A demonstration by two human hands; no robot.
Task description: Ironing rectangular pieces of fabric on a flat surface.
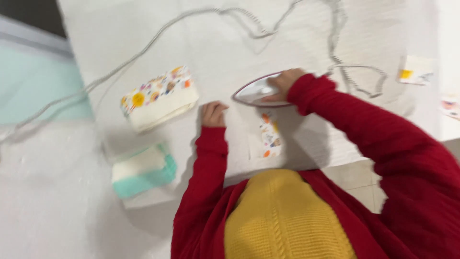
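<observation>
1. My right hand (282, 82) has its grip wrapped over the handle of the clothes iron (256, 91), whose soleplate rests flat on the white padded desk (306, 38).
2. My left hand (213, 114) lies just left of the iron with its fingers curled in; it looks to hold nothing, but the blur keeps me from being sure.
3. The small printed fabric strip (270, 134) lies just below the iron, lengthwise toward me, on a pale fabric piece (256, 146). Whether the iron's edge touches it I cannot tell.
4. How far along: judging from how things lie, a folded stack with a flower-print top (158, 98) and a folded white-and-mint stack (143, 171) sit finished at my left, while the strip under the iron is the piece in hand. Two more small printed pieces (416, 71) wait near the right edge.
5. Room: the iron's grey cord (357, 79) loops close behind my right wrist and trails across the far side of the desk. The near edge runs just below the strip, so open space lies mostly forward and between the iron and the floral stack.
</observation>
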